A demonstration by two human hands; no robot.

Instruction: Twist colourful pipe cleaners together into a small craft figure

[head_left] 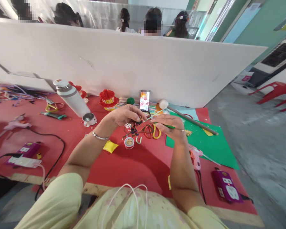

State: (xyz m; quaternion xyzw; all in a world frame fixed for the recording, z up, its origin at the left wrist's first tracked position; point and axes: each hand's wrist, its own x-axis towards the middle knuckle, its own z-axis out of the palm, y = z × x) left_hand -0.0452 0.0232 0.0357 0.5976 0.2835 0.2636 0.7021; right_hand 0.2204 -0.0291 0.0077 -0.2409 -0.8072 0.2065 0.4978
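Observation:
My left hand (pixel 130 115) is closed, pinching a small dark multicoloured craft piece (pixel 134 129) that hangs below its fingertips. Close beside it, my right hand (pixel 170 125) is closed around a slim green-handled tool (pixel 168 126), with a thin metal shaft pointing right. A thin pale green strip (pixel 154 115) slants between the two hands; which hand grips it I cannot tell. Under the hands lie red-handled scissors (pixel 148 131) and a yellow-handled pair (pixel 156 132). A small round white-rimmed container (pixel 129 143) and a yellow packet (pixel 110 146) lie nearer me.
A white board (pixel 133 63) stands behind the red table (pixel 138 171). A phone (pixel 145 101) leans there. Left are a white flask (pixel 71 98) and a cup (pixel 89 119). Right are a glue gun (pixel 194 157), a purple socket box (pixel 226 186) and a grey rod (pixel 193 120).

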